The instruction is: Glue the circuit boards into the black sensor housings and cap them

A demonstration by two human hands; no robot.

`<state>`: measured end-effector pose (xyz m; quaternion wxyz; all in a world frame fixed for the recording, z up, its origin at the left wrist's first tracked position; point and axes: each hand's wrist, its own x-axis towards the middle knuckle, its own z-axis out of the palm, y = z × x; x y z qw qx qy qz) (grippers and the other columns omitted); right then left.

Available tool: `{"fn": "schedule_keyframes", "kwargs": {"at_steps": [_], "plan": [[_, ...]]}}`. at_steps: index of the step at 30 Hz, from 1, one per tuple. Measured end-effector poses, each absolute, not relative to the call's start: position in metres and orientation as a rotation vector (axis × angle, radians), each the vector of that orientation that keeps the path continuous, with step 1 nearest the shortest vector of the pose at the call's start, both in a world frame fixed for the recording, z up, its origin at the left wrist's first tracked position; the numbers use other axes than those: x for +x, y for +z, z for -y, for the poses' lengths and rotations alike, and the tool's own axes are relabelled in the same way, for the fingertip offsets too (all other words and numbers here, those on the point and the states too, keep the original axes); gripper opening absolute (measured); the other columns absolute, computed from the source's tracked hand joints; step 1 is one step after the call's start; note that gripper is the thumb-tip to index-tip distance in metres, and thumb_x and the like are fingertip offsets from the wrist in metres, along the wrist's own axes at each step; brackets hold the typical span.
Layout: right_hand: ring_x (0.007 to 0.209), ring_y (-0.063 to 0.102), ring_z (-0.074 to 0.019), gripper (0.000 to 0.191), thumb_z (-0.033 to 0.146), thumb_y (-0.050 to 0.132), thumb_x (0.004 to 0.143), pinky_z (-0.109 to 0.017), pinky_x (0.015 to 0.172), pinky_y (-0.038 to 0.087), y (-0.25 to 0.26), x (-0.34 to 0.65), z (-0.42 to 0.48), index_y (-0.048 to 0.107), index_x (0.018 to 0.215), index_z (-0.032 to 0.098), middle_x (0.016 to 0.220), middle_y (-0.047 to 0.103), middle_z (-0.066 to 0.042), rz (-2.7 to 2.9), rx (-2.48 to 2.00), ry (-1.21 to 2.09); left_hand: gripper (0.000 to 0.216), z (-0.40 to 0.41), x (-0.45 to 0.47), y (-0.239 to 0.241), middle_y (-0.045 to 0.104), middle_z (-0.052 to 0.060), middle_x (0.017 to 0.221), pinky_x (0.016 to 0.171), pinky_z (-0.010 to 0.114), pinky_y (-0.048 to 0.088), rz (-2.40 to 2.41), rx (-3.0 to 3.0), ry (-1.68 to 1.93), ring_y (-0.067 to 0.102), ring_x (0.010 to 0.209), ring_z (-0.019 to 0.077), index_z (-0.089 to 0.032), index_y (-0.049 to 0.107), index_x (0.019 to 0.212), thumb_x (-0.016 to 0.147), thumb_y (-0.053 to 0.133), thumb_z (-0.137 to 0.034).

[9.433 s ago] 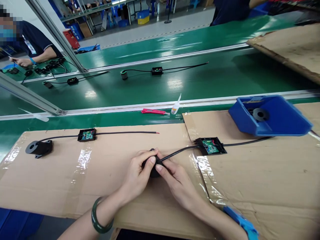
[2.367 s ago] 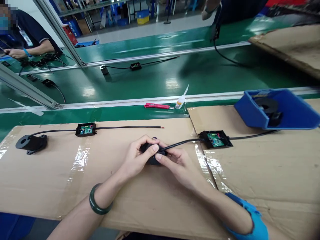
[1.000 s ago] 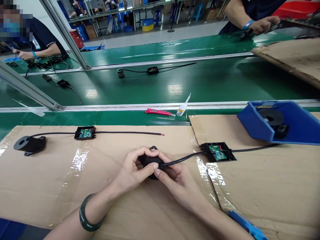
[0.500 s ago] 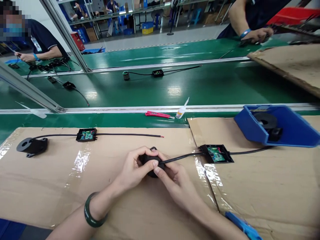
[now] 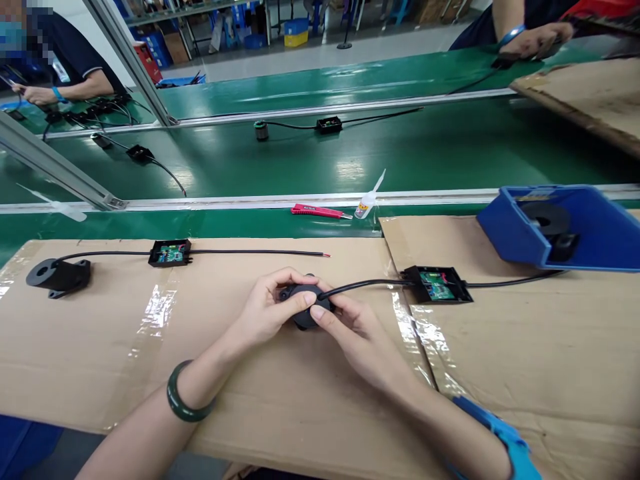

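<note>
Held part: while the left hand (image 5: 265, 308) and the right hand (image 5: 359, 328) cover much of it, a black round piece (image 5: 303, 320) shows between them; whether it touches the cardboard (image 5: 240, 407), I cannot tell.
Fingers: both hands are closed around the piece, thumbs close together on top; most right fingertips are hidden.
Cord: a black cord (image 5: 367, 284) runs from the piece to an open box (image 5: 439, 285) with a circuit board; the cord beyond the box disappears at the blue bin (image 5: 510, 230).
Bin: cut off by the right edge; the lower dark contents are hard to make out.
Bench: taped brown sheets, bearing another black piece (image 5: 57, 277) wired to another open box (image 5: 170, 253).
Green strip: a red knife (image 5: 317, 211) beside a small bottle (image 5: 365, 205).
Room: green belt (image 5: 300, 160) behind; two co-workers, both cut off by the frame.
</note>
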<state>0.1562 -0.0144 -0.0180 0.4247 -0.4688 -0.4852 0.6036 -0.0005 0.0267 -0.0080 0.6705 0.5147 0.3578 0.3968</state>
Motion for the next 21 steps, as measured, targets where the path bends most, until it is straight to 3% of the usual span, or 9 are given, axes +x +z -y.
{"fn": "schedule_keyframes", "kwargs": {"at_steps": [12, 21], "plan": [[0.120, 0.059, -0.0268, 0.035, 0.044, 0.063, 0.086, -0.039, 0.098, 0.053, -0.0157, 0.1579, 0.0138, 0.070, 0.113, 0.022, 0.124, 0.068, -0.004, 1.210, -1.154, 1.516, 0.015, -0.0246, 0.0005, -0.0082, 0.073, 0.006, 0.099, 0.092, 0.032, 0.046, -0.792, 1.191, 0.917, 0.065, 0.097, 0.0190, -0.016, 0.068, 0.092, 0.081, 0.071, -0.025], [0.113, 0.063, -0.0261, 0.034, 0.041, 0.061, 0.086, -0.039, 0.095, 0.055, -0.0161, 0.1552, 0.0161, 0.070, 0.113, 0.021, 0.123, 0.068, -0.005, 1.239, -1.150, 1.485, 0.018, -0.0220, 0.0029, -0.0059, 0.073, 0.005, 0.094, 0.089, 0.031, 0.048, -0.834, 1.228, 0.938, 0.066, 0.095, 0.0194, -0.016, 0.067, 0.088, 0.080, 0.073, -0.031]]}}
